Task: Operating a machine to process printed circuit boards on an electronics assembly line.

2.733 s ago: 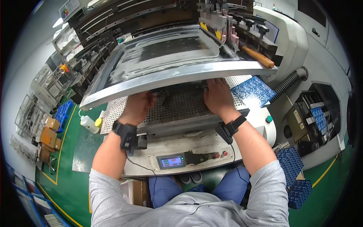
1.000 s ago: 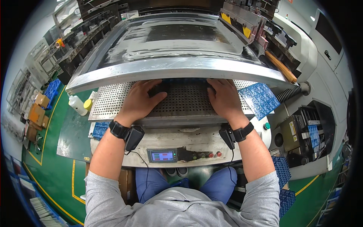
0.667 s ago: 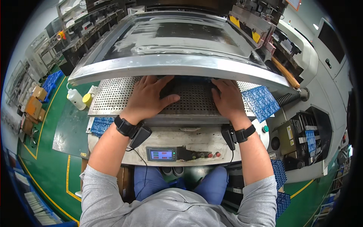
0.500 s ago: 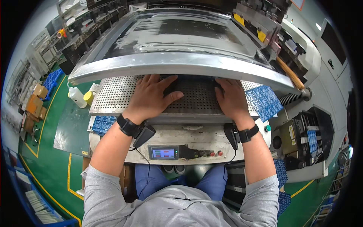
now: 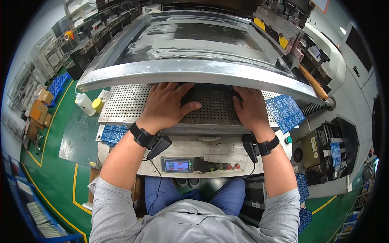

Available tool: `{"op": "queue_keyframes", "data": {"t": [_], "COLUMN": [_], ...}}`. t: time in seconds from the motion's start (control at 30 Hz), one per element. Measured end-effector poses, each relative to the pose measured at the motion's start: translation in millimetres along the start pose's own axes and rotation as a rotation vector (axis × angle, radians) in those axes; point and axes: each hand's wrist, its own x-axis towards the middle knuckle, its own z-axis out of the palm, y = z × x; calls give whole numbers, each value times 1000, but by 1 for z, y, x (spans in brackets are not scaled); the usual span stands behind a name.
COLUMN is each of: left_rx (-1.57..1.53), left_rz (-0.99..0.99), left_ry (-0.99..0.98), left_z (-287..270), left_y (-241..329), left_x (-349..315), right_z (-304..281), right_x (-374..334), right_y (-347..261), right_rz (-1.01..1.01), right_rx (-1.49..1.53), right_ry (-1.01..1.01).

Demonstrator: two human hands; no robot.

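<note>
Left hand [image 5: 166, 106] and right hand [image 5: 250, 108] lay flat, holding nothing, on perforated plate [image 5: 121, 104]; raised stencil frame [image 5: 194, 73] dropping could pinch fingers.

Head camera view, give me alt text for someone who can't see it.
A seated person presses the left hand and right hand flat on a perforated metal plate beneath a raised screen frame. Blue circuit boards lie at the right.
</note>
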Motion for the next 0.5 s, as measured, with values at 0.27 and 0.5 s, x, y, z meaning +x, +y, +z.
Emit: {"op": "queue_keyframes", "data": {"t": [0.27, 0.5], "left_rx": [32, 9], "left_rz": [23, 14], "left_ry": [20, 33], "left_z": [2, -14], "left_y": [2, 8], "left_x": [-2, -2], "right_z": [1, -7], "right_x": [-3, -1], "right_y": [4, -5], "right_rz": [-6, -29], "right_rx": [-25, -19], "right_ry": [9, 64]}}
